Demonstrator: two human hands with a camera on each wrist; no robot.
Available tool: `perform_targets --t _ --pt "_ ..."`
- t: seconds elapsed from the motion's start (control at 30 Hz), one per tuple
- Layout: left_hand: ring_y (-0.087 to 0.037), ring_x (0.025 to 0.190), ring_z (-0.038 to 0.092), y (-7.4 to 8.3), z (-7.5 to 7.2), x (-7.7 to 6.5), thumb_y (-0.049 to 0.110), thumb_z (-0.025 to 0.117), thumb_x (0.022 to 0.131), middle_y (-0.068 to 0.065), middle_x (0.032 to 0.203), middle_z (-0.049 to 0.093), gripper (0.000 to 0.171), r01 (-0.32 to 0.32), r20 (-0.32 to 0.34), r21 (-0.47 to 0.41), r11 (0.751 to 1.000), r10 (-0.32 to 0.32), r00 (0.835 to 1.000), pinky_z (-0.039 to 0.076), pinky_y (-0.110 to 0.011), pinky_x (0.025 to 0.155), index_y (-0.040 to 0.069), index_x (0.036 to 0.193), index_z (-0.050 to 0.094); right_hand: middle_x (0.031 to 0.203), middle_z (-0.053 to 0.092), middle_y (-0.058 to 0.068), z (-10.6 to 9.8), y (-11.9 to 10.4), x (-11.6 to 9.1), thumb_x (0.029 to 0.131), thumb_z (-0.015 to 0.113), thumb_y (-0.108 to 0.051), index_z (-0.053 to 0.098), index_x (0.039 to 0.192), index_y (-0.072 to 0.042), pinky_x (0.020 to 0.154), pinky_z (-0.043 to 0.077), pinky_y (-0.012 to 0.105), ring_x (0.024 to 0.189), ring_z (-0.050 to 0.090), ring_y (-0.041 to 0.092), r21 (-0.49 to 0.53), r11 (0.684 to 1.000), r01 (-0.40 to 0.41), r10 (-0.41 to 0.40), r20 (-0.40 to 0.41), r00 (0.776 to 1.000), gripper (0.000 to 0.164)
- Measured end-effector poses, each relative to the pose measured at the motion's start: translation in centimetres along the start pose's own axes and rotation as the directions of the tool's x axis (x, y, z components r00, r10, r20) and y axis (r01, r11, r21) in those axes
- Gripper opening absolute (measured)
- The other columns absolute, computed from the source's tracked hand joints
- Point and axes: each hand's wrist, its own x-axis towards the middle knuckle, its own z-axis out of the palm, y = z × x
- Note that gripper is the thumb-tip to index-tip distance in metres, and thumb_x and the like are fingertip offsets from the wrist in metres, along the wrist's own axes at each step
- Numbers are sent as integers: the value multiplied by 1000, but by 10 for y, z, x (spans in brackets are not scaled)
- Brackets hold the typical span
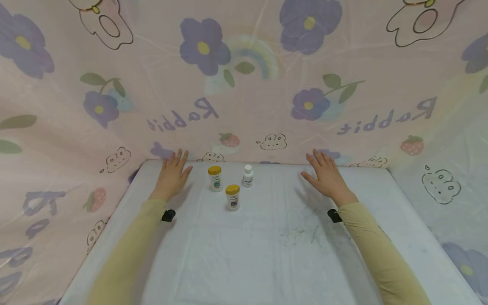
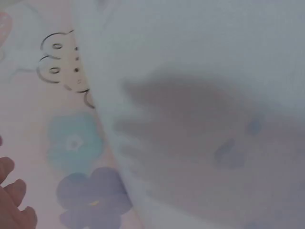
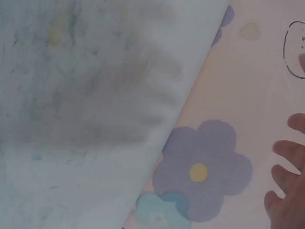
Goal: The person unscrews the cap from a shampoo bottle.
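My left hand (image 1: 171, 178) is held over the back left of the white table, fingers straight and spread, holding nothing. On the other side my right hand (image 1: 327, 177) has the same spread pose near the back edge. Between them stand two white bottles with yellow lids, one farther back (image 1: 215, 179) and one closer (image 1: 233, 198). Beside them is a smaller white bottle (image 1: 248, 176) with a white cap. All three are upright. The left bottle is nearest to my left hand. Fingertips (image 2: 16, 191) show at the left wrist view's edge, and fingers (image 3: 288, 151) in the right wrist view.
A pink curtain (image 1: 244, 84) printed with flowers, rabbits and lettering hangs behind the table and along both sides. The white tabletop (image 1: 236, 254) has dark smudges at its right middle. A black wrist device (image 1: 168, 215) shows under the left sleeve, another (image 1: 334, 215) under the right.
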Motion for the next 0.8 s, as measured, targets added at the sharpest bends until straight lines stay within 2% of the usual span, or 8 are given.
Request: perform_targets --t 0.07,0.17,0.27,0.37,0.57,0.8 --pt "-41 142 5 -1 -5 -2 43 30 104 -21 156 9 63 -4 -14 -49 999 4 1000 -3 -55 114 8 153 14 153 23 22 -1 -1 -1 96 53 -48 32 148 -5 112 9 60 140 13 42 13 1000 10 -10 -5 1000 71" --pt "-43 141 10 -1 -14 -5 38 39 103 -23 155 14 62 -3 -36 -147 989 -2 999 3 -56 114 5 152 19 148 33 23 -4 -4 -3 95 57 -43 35 146 -2 111 16 60 137 22 43 52 998 29 -29 -7 1000 68" --pt "-44 139 17 -1 -21 -9 37 46 102 -23 154 19 63 21 -42 -265 964 -33 999 12 -58 113 6 152 23 144 38 23 -8 -9 -4 95 58 -39 36 144 -1 108 24 60 133 31 44 126 991 35 -36 5 999 66" --pt "-44 137 24 -1 -26 -13 36 51 100 -23 152 26 65 41 -44 -377 925 -63 997 22 -59 110 6 151 25 144 38 22 -13 -14 -5 96 58 -37 36 144 -1 105 29 59 131 34 43 231 973 15 -22 27 999 64" --pt "-44 126 41 0 -28 -24 28 57 98 -21 146 38 63 49 -59 -524 850 -94 994 40 -56 99 4 149 29 141 43 21 -16 -20 -8 98 56 -34 40 142 -3 103 33 58 128 40 40 430 903 -5 -11 36 999 56" --pt "-42 117 52 7 -31 -33 24 59 97 -23 133 51 55 48 -68 -608 793 -112 991 46 -52 95 2 143 40 138 49 18 -19 -27 -9 101 47 -37 44 140 -5 102 37 56 124 46 37 581 812 -49 13 65 998 51"
